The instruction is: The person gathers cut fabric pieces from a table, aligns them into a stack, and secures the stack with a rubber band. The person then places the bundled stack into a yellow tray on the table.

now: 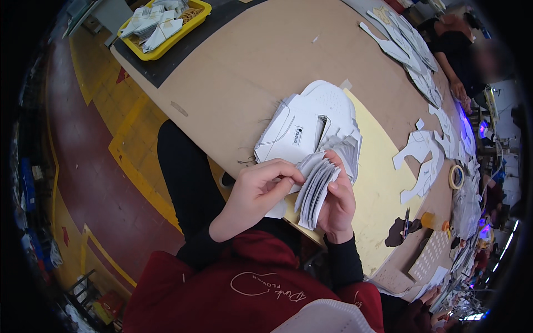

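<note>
Closest to the camera is a dark red garment [244, 294] with pale line work, and from it two black sleeves [194, 200] rise toward the near edge of the bench [250, 61].

The right hand [337, 202] stands with its palm turned leftward and its fingers curled up around a fanned bundle of thin white and grey cut pieces [317, 191], clasping the bundle from its right side. The left hand [256, 191] comes in from the left with the wrist bent, thumb and fingertips pinched on the top of the bundle's leftmost pieces, so both hands are closed on the same bundle. It is held in the air just over the near edge of the bench, above the lap.

Just behind the hands, a stack of larger white shaped panels [308, 125] lies on the bench, partly over a pale yellow sheet [380, 172]. Further white cut shapes [425, 158] lie toward the right edge, near a roll of tape [456, 176]. A yellow tray [166, 25] filled with white pieces sits at the far left corner. Another person's arm [452, 72] rests at the far right edge beside a row of white cut-outs [408, 47].
</note>
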Available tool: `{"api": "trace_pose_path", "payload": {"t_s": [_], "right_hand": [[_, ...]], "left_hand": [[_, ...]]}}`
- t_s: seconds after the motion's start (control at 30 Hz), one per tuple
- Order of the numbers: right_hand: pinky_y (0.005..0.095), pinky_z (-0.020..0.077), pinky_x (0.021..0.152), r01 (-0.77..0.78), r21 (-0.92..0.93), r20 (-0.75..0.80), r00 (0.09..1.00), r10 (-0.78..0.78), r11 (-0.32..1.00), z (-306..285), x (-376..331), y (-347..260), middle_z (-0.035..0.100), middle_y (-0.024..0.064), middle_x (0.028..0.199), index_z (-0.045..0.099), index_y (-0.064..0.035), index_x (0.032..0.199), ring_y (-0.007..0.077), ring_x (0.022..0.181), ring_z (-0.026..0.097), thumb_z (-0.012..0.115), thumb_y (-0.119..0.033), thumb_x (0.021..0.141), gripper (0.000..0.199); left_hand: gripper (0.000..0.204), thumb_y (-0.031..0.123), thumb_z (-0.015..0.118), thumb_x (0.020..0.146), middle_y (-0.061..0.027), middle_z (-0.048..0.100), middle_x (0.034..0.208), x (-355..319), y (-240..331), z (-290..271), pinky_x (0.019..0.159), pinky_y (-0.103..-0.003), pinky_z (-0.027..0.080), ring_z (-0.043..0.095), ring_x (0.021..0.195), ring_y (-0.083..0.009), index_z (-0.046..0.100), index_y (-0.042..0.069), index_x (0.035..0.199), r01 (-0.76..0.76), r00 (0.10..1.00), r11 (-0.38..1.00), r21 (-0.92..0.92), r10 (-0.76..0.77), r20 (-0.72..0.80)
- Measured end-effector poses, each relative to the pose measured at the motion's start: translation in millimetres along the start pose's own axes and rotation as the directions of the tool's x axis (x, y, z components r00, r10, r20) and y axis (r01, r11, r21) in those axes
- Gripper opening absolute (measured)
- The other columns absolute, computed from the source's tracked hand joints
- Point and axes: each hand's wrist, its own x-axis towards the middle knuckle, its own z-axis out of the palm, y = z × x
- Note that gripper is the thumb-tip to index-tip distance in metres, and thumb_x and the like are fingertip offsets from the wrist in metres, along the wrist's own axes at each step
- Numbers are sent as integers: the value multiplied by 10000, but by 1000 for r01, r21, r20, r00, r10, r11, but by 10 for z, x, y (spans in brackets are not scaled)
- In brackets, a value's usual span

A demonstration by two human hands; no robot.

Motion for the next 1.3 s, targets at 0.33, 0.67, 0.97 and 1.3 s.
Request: {"api": "trace_pose_path", "payload": {"t_s": [0.33,0.67,0.97,1.3], "right_hand": [[395,469,1021,18,-31,-28,999,-19,999,44,-10,2,532,177,1267,312,-30,1411,266,1173,570,574,-107,894,584],[389,468,1020,42,-48,-52,998,-45,998,38,-16,7,521,176,1282,311,-27,1415,259,1186,562,581,-125,892,596],[408,466,1018,32,-13,-54,998,-33,999,69,-29,6,542,187,1265,331,-31,1393,287,1180,567,567,-132,869,583],[392,476,1004,14,141,-57,998,-6,990,-21,-30,29,553,161,1281,312,-19,1445,271,1170,581,518,-183,897,608]], "left_hand": [[238,-46,592,925,-82,602,1138,-47,85,103,829,-247,559,600,1046,-108,581,-63,1162,74,995,966,-249,-87,-41],[203,-17,636,894,-79,595,1082,-25,100,125,754,-226,546,625,987,-127,612,-25,1095,-85,994,996,20,87,-62],[226,1,671,815,-61,610,1016,-31,200,228,658,-280,515,630,887,-146,616,23,1032,-55,988,978,202,83,-130],[285,-42,647,841,-130,498,1222,-12,278,362,759,-283,505,614,864,-160,659,46,1112,-259,952,892,371,300,-57]]}}
